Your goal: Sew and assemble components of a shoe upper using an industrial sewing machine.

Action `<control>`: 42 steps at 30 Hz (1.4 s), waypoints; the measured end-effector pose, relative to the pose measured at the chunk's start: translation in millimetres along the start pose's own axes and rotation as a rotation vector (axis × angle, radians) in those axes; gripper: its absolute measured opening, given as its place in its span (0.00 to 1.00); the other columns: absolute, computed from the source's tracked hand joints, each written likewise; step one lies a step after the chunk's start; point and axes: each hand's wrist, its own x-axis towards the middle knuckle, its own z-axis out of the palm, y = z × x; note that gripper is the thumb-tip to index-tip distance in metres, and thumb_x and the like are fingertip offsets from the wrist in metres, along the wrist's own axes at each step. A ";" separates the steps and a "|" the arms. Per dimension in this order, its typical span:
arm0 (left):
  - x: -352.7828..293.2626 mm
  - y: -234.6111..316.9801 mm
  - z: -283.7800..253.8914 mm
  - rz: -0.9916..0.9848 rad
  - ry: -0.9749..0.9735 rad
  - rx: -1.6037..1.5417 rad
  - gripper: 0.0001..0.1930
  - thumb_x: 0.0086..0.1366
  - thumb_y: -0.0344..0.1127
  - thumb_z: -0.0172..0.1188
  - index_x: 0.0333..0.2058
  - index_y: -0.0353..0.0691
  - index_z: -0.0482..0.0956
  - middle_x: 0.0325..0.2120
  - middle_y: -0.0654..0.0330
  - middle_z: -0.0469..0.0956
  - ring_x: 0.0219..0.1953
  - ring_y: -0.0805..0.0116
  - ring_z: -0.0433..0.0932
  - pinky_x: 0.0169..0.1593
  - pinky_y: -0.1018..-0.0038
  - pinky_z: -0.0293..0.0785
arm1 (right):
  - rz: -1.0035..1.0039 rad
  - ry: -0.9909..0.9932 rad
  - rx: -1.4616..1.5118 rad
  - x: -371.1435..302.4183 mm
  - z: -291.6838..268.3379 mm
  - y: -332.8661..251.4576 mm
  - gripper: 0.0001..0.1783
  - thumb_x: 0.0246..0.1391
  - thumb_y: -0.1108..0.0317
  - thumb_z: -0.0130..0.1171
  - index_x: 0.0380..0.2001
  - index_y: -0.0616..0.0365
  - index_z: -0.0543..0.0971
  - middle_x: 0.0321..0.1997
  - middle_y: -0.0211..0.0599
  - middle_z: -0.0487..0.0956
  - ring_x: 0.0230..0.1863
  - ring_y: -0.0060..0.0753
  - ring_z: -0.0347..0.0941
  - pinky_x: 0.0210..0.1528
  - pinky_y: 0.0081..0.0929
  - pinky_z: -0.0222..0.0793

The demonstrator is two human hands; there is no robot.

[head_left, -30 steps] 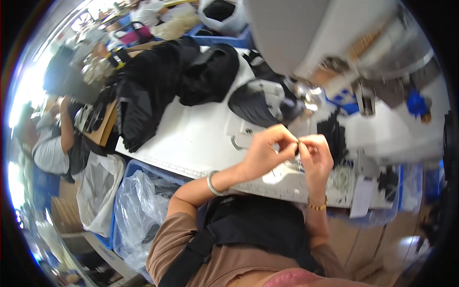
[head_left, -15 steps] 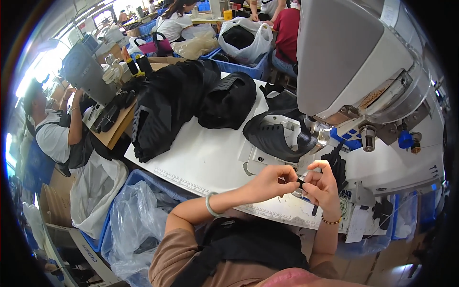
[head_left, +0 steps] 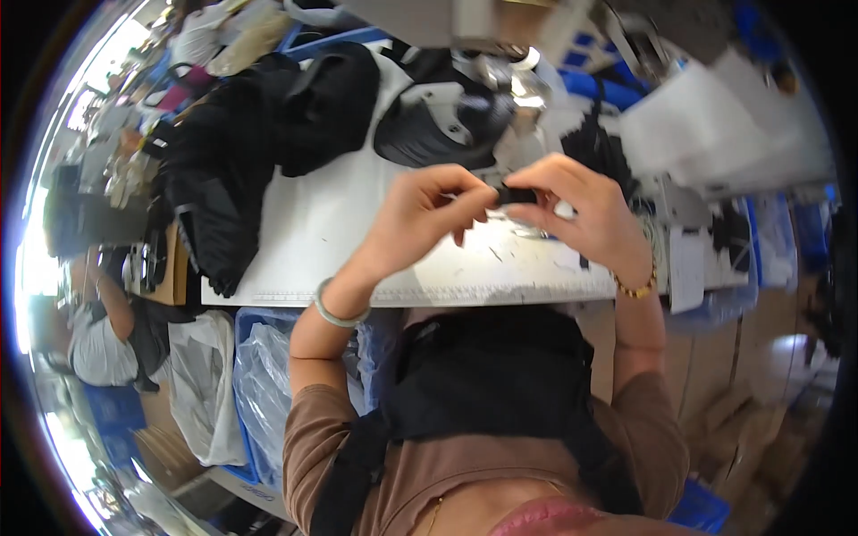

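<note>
Over the front of the white sewing table (head_left: 357, 259), a short black strip (head_left: 517, 194) is stretched between both hands. My left hand (head_left: 424, 214) pinches its left end between thumb and forefinger. At the other end, my right hand (head_left: 590, 210) grips the strip between thumb and fingers. Just beyond my hands, a curved black shoe upper (head_left: 420, 138) rests by the sewing machine's shiny metal part (head_left: 525, 87). A bundle of black strips (head_left: 599, 143) hangs behind my right hand. Motion blurs the strip's finer details.
Black fabric pieces (head_left: 223, 152) are heaped along the table's left side. A blue crate (head_left: 246, 384) with clear plastic bags stands below the front left edge, beside a white sack (head_left: 206, 384). A co-worker (head_left: 103, 344) sits at far left. Thread scraps lie on the table.
The view has tilted down and turned, so the table and machine sit higher in the picture. My hands are somewhat farther apart, and more of the black strip shows between them.
</note>
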 end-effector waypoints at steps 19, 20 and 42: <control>7.4 20.7 -22.6 0.378 0.334 -0.181 0.03 0.57 0.22 0.54 0.28 0.29 0.75 0.22 0.58 0.74 0.17 0.79 0.66 0.21 0.85 0.60 | 0.467 0.401 0.913 10.0 37.7 -10.2 0.16 0.56 0.65 0.57 0.38 0.60 0.62 0.27 0.31 0.69 0.20 0.23 0.76 0.09 0.16 0.64; 10.0 25.5 -24.9 0.361 0.359 -0.192 0.03 0.57 0.22 0.54 0.28 0.29 0.75 0.22 0.57 0.74 0.16 0.80 0.65 0.21 0.85 0.59 | 0.527 0.411 1.040 21.6 39.2 -9.7 0.13 0.57 0.68 0.54 0.36 0.58 0.60 0.21 0.29 0.68 0.16 0.21 0.73 0.09 0.15 0.62; 43.1 17.4 -12.7 0.181 0.378 0.418 0.10 0.57 0.33 0.60 0.26 0.30 0.75 0.16 0.66 0.70 0.18 0.83 0.63 0.21 0.83 0.60 | 0.059 0.566 0.201 11.8 67.7 24.4 0.18 0.53 0.80 0.55 0.49 0.57 0.74 0.35 0.34 0.74 0.24 0.15 0.71 0.24 0.13 0.69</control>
